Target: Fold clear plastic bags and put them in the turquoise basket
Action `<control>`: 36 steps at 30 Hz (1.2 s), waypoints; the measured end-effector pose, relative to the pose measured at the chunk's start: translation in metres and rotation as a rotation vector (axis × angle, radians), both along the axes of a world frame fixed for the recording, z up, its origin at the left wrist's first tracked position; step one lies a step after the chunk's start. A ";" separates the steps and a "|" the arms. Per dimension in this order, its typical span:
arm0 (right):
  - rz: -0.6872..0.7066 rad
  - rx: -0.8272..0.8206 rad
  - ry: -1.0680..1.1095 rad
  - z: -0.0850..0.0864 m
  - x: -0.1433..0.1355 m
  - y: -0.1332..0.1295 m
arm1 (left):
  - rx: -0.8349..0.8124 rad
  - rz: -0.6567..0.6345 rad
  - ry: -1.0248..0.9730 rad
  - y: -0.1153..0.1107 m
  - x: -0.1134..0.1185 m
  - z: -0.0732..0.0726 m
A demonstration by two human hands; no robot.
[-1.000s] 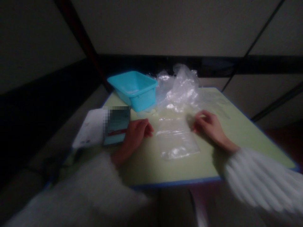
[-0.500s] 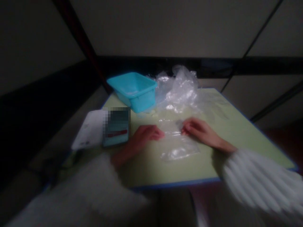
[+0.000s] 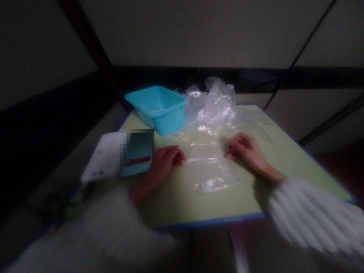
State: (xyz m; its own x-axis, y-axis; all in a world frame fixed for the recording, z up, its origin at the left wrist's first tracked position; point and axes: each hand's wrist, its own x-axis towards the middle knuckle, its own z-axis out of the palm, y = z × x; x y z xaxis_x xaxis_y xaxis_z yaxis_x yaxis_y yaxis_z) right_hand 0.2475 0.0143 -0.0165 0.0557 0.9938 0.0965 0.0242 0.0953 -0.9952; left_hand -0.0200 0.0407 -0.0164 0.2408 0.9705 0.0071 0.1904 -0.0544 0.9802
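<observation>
A clear plastic bag (image 3: 213, 172) lies flat on the pale green table (image 3: 182, 208), between my two hands. My left hand (image 3: 167, 159) is at the bag's left side with its fingers curled; the image is too blurred to show whether anything is in them. My right hand (image 3: 243, 149) is by the bag's upper right edge, fingers bent inward and thumb side up, and its fingertips are hard to make out. Behind the flat bag sits a crumpled heap of clear plastic (image 3: 218, 102).
A turquoise basket (image 3: 170, 119) stands at the back left of the table. Left of my left hand lie a dark box-like object (image 3: 138, 153) with a red mark and a white object (image 3: 104, 155). A wall rises behind the table.
My left hand has moved left, away from the bag's middle. My right hand has shifted a little right and up. The flat bag lies in nearly the same place.
</observation>
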 end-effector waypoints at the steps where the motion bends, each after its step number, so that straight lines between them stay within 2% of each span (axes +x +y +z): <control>1: 0.012 0.025 0.017 0.000 0.000 -0.001 | 0.021 -0.008 -0.022 -0.001 0.000 0.000; 6: 0.216 0.143 0.006 0.002 -0.003 -0.005 | -0.042 -0.151 -0.106 -0.008 0.005 0.003; 10: 0.316 0.139 -0.048 0.001 -0.004 -0.006 | -0.118 -0.199 -0.099 -0.008 0.007 0.001; 18: 0.323 0.076 -0.122 -0.004 -0.003 -0.002 | -0.101 -0.200 -0.044 -0.003 0.006 -0.010; 25: 0.341 0.085 -0.227 0.002 -0.003 -0.004 | -0.111 -0.205 -0.034 -0.004 0.006 -0.006; 36: 0.382 0.085 -0.212 0.001 -0.004 -0.005 | -0.094 -0.174 0.007 -0.001 0.006 -0.005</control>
State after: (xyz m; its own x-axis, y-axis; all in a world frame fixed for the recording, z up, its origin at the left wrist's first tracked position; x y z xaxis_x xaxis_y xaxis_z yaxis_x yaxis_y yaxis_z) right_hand 0.2435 0.0094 -0.0155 -0.3441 0.9271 0.1484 0.1741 0.2183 -0.9602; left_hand -0.0139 0.0395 -0.0210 0.4044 0.9107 -0.0837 0.1934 0.0042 0.9811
